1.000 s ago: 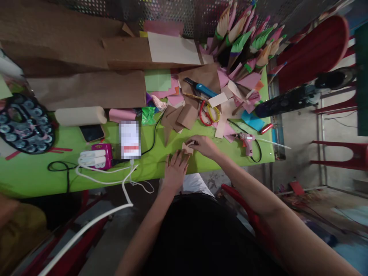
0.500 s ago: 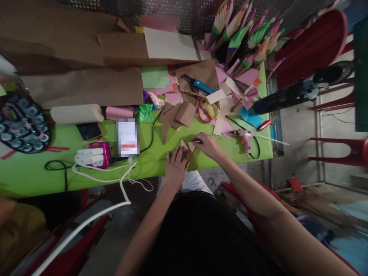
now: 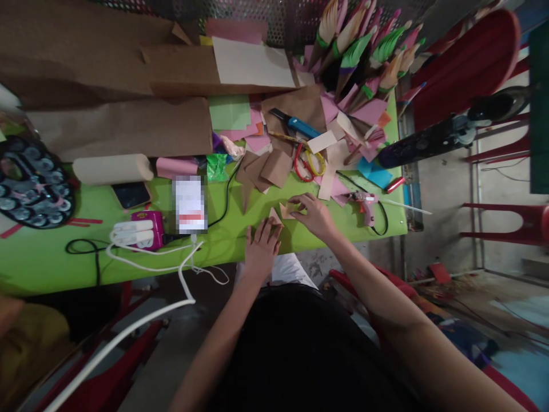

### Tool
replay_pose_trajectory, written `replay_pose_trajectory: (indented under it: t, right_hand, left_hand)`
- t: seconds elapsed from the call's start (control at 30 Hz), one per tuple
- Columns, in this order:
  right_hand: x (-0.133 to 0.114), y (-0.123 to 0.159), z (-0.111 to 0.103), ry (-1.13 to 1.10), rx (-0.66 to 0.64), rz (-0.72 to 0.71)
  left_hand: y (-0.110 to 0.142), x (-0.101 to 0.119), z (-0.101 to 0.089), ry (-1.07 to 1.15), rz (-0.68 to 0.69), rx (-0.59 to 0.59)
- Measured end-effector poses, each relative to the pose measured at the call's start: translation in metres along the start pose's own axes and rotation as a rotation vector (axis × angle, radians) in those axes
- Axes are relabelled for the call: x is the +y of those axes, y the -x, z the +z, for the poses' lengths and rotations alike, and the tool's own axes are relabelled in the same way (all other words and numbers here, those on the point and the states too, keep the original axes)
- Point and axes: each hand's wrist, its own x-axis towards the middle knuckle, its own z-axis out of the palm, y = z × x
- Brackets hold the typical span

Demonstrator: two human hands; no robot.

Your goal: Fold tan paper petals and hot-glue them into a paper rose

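My left hand (image 3: 261, 247) lies flat with its fingers stretched out, pressing a brown paper piece (image 3: 274, 218) onto the green table (image 3: 86, 257) near its front edge. My right hand (image 3: 315, 214) pinches a small tan paper triangle (image 3: 286, 210) just to the right of the left hand's fingertips. The triangle is lifted slightly off the brown piece. A heap of brown paper pieces (image 3: 268, 169) lies just beyond both hands.
Red-handled scissors (image 3: 305, 165), a blue cutter (image 3: 298, 124) and a pink glue gun (image 3: 364, 204) lie to the right. Paper flowers (image 3: 364, 51) stand at the back right. A power strip (image 3: 135, 234), phone (image 3: 131, 194), paper roll (image 3: 112, 169) and paint palette (image 3: 32, 183) sit left.
My right hand has drawn the small tan triangle a little up and to the right, away from the brown piece. My left hand has stayed flat on the paper.
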Motion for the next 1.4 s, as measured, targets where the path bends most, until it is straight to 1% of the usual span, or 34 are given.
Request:
replay_pose_trajectory:
  t: [0.13,0.27,0.33,0.43,0.53,0.6,0.63,0.7,0.77,0.83,0.9,1.0,1.1,1.23,1.4]
  right_hand:
    - [0.009,0.008,0.011,0.061,0.025,0.061]
    - [0.006,0.009,0.022,0.146,0.031,0.121]
    - [0.005,0.008,0.024,0.146,0.031,0.147]
    - [0.003,0.01,0.024,0.038,0.043,0.194]
    - [0.002,0.014,0.024,-0.156,0.103,0.237]
    - [0.0,0.015,0.025,-0.267,0.126,0.235]
    - [-0.001,0.016,0.027,-0.307,0.111,0.222]
    - [-0.005,0.016,0.029,-0.333,0.032,0.184]
    - [-0.01,0.016,0.031,-0.272,-0.047,0.144]
    - [-0.014,0.015,0.032,-0.164,-0.087,0.112]
    - [-0.017,0.014,0.033,-0.074,-0.097,0.083]
    - [-0.02,0.013,0.035,-0.006,-0.103,0.037]
    - [-0.022,0.013,0.038,0.032,-0.086,0.026]
    - [-0.025,0.016,0.043,0.112,-0.006,0.078]
    - [-0.03,0.018,0.048,0.177,0.019,0.113]
  left_hand:
    - [0.001,-0.001,0.002,0.018,-0.004,0.006]
    - [0.001,-0.001,0.0,0.032,-0.013,0.004]
    - [0.001,-0.001,-0.002,0.033,-0.02,0.006]
    - [0.001,0.0,-0.004,0.027,-0.039,0.03]
    - [0.001,0.0,-0.005,0.035,-0.051,0.052]
    - [0.002,-0.001,-0.005,0.048,-0.048,0.056]
    - [0.002,-0.002,-0.005,0.055,-0.046,0.057]
    - [0.003,-0.003,-0.005,0.069,-0.046,0.063]
    - [0.005,-0.005,-0.005,0.084,-0.049,0.069]
    - [0.006,-0.007,-0.006,0.093,-0.056,0.078]
    - [0.008,-0.008,-0.007,0.098,-0.063,0.084]
    - [0.009,-0.009,-0.008,0.095,-0.064,0.081]
    - [0.01,-0.01,-0.007,0.086,-0.066,0.071]
    - [0.01,-0.008,-0.006,0.069,-0.069,0.057]
    - [0.012,-0.005,-0.007,0.071,-0.081,0.052]
